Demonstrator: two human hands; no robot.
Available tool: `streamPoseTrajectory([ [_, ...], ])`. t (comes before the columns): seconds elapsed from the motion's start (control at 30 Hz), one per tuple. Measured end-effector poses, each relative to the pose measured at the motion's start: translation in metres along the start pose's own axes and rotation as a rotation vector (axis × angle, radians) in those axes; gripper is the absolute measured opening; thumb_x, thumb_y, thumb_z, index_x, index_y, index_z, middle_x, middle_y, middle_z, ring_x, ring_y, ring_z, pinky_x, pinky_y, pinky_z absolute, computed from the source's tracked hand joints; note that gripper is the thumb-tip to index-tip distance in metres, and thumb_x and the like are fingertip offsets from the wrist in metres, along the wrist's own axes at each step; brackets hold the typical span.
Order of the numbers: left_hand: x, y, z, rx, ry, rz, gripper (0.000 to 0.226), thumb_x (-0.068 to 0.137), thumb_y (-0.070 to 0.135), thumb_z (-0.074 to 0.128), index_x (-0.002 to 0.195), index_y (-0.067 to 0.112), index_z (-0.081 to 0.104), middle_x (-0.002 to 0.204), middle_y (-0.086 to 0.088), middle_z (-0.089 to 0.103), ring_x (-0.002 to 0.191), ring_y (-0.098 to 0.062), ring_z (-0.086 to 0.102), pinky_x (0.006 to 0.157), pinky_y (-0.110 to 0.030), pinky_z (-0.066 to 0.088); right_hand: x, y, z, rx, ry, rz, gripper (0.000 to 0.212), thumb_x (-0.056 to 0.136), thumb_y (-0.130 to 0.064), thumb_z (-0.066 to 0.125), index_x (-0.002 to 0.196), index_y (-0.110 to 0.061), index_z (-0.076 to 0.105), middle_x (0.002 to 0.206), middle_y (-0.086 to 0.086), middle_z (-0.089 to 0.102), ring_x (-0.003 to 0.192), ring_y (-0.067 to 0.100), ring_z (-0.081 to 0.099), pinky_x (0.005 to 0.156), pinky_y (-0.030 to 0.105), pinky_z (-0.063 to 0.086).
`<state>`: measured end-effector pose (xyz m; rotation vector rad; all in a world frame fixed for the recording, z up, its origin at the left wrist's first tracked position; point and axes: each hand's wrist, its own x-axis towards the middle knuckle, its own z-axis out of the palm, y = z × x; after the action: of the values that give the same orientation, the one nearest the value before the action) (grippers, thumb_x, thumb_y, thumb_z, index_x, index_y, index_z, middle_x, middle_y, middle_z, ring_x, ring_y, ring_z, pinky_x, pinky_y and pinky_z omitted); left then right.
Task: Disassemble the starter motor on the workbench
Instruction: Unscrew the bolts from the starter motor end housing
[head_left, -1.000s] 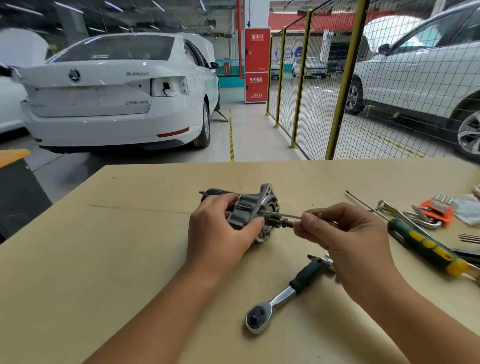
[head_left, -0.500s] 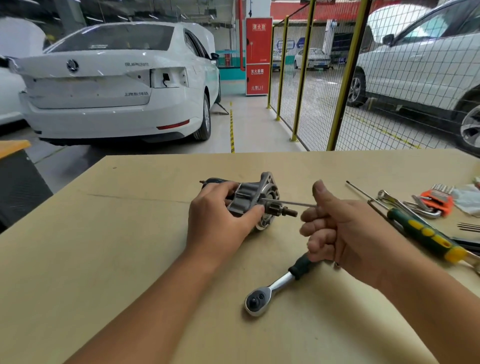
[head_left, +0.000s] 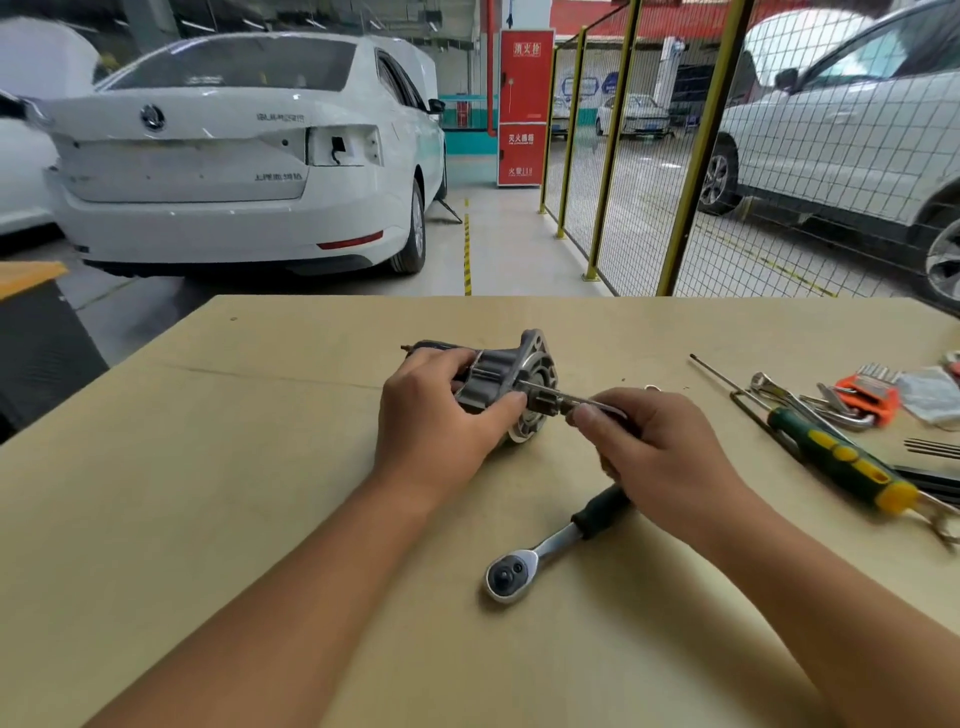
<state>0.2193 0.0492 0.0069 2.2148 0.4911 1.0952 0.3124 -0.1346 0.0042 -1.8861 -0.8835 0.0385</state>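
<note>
Nearest to me, the ratchet wrench (head_left: 545, 551) is lying on the workbench (head_left: 208, 493), its black grip running under my right wrist. Just beyond it my right hand (head_left: 660, 457) is pinching the long bolt (head_left: 561, 397) between thumb and fingertips, where it is sticking out of the starter motor (head_left: 511, 389). My left hand (head_left: 436, 421) is wrapping round the motor's body, thumb pressing against the flanged end, pinning it on its side near the middle of the bench. I am judging the motor to be heavy, rigid cast metal (probably a little greasy), so the ribbed body is the place to grip it; the bolt is thin, stiff and smooth, best taken close to the housing. Half a second ago my right hand was pulled back from the bolt, curled with the thumb up; now it is closing on the bolt again, while the left is keeping its grip. Farther right, the green-and-yellow screwdriver (head_left: 841, 462) and the hex keys (head_left: 867, 397) are lying well apart from the motor.
</note>
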Motion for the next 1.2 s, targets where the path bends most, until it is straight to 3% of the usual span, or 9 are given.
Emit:
streamPoseTrajectory([
  [0.1,-0.001,0.002,0.001,0.007,0.007,-0.003,0.047,0.073,0.036,0.09,0.114,0.016,0.077,0.106,0.0,0.07,0.093,-0.016,0.067,0.087,-0.036,0.056,0.002,0.0,0.003,-0.026,0.076,-0.033,0.035,0.093,-0.061,0.049,0.084,-0.034,0.07,0.052,-0.011,0.046,0.049,0.005,0.041,0.048,0.031,0.042],
  [0.23,-0.001,0.005,-0.003,-0.009,-0.001,-0.025,0.046,0.071,0.035,0.091,0.11,0.015,0.079,0.106,-0.001,0.072,0.093,-0.018,0.069,0.086,-0.038,0.057,0.001,-0.005,0.004,-0.1,0.094,-0.012,0.034,0.101,-0.039,0.054,0.074,-0.025,0.067,0.053,-0.005,0.053,0.051,0.014,0.05,0.058,0.048,0.054],
  [0.37,-0.004,0.006,-0.004,-0.026,-0.005,-0.023,0.045,0.066,0.038,0.094,0.102,0.016,0.079,0.103,0.0,0.072,0.088,-0.016,0.07,0.081,-0.038,0.06,0.003,-0.007,-0.003,-0.28,0.084,-0.072,0.028,0.099,-0.031,0.054,0.073,-0.024,0.061,0.061,0.0,0.061,0.056,0.016,0.055,0.052,0.036,0.045],
  [0.47,-0.007,0.009,-0.004,-0.034,-0.009,-0.034,0.041,0.063,0.042,0.096,0.092,0.019,0.077,0.097,0.003,0.071,0.085,-0.015,0.069,0.076,-0.038,0.06,0.007,-0.007,-0.012,-0.43,0.048,-0.107,0.022,0.099,-0.027,0.054,0.08,-0.025,0.065,0.065,-0.004,0.063,0.058,0.012,0.056,0.058,0.037,0.05],
  [0.63,-0.015,0.013,0.002,-0.024,0.053,-0.075,0.042,0.06,0.047,0.095,0.075,0.025,0.063,0.075,0.015,0.059,0.076,-0.016,0.059,0.075,-0.042,0.055,0.008,-0.005,-0.014,-0.432,0.085,-0.166,0.024,0.1,-0.026,0.056,0.077,-0.022,0.062,0.064,-0.006,0.059,0.065,0.009,0.053,0.058,0.029,0.04],
  [0.77,-0.017,0.014,0.005,-0.008,0.082,-0.148,0.05,0.056,0.056,0.092,0.074,0.029,0.054,0.076,0.016,0.059,0.09,-0.02,0.056,0.086,-0.048,0.05,0.008,-0.005,-0.012,-0.488,0.118,-0.199,0.019,0.097,-0.028,0.063,0.082,-0.019,0.07,0.064,-0.009,0.059,0.064,0.018,0.053,0.059,0.032,0.039],
  [0.87,-0.016,0.013,0.003,-0.094,0.054,-0.142,0.051,0.054,0.054,0.091,0.075,0.025,0.055,0.077,0.01,0.061,0.081,-0.023,0.058,0.08,-0.05,0.054,0.007,-0.007,-0.011,-0.534,0.148,-0.231,0.015,0.094,-0.027,0.068,0.083,-0.018,0.073,0.062,-0.009,0.054,0.063,0.021,0.051,0.058,0.031,0.035],
  [1.0,-0.017,0.011,0.002,-0.12,0.043,-0.126,0.051,0.056,0.046,0.097,0.076,0.022,0.056,0.07,0.01,0.056,0.066,-0.014,0.049,0.071,-0.046,0.056,0.006,-0.01,-0.014,-0.621,0.16,-0.245,0.014,0.093,-0.027,0.07,0.084,-0.017,0.076,0.062,-0.008,0.049,0.067,0.023,0.046,0.059,0.032,0.031],
  [1.2,-0.019,0.014,0.002,-0.14,0.018,-0.121,0.052,0.052,0.058,0.087,0.078,0.025,0.057,0.071,0.011,0.056,0.064,-0.011,0.048,0.069,-0.044,0.056,0.011,-0.009,-0.025,-0.639,0.146,-0.252,0.009,0.088,-0.028,0.075,0.085,-0.021,0.08,0.065,-0.001,0.06,0.07,0.024,0.052,0.064,0.037,0.046],
])
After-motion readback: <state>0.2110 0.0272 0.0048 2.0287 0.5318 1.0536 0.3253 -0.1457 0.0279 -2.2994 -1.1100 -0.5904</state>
